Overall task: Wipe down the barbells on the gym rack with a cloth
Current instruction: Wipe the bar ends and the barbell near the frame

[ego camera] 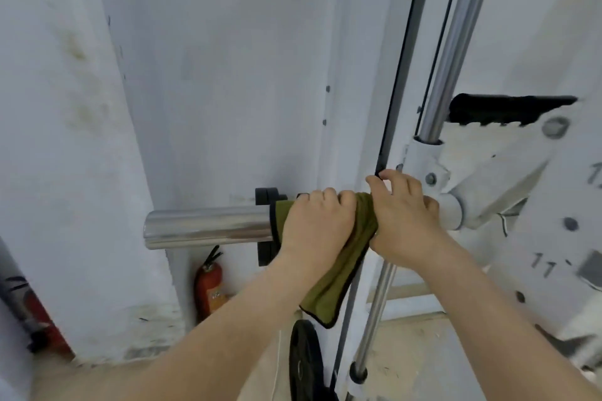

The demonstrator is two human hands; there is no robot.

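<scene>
A chrome barbell sleeve (pixel 208 228) sticks out to the left from the white rack carriage (pixel 456 172). An olive-green cloth (pixel 338 273) with a black hem is wrapped round the bar just right of the sleeve's collar, and its loose end hangs down. My left hand (pixel 314 225) grips the cloth round the bar. My right hand (pixel 402 215) grips the cloth and bar right beside it, its index finger lifted. The bar under both hands is hidden.
A chrome guide rod (pixel 456 42) runs up the rack, with a thinner rod (pixel 374 312) below. A black weight plate (pixel 304 365) stands on the floor. A red fire extinguisher (pixel 208 286) sits by the white wall (pixel 195 75).
</scene>
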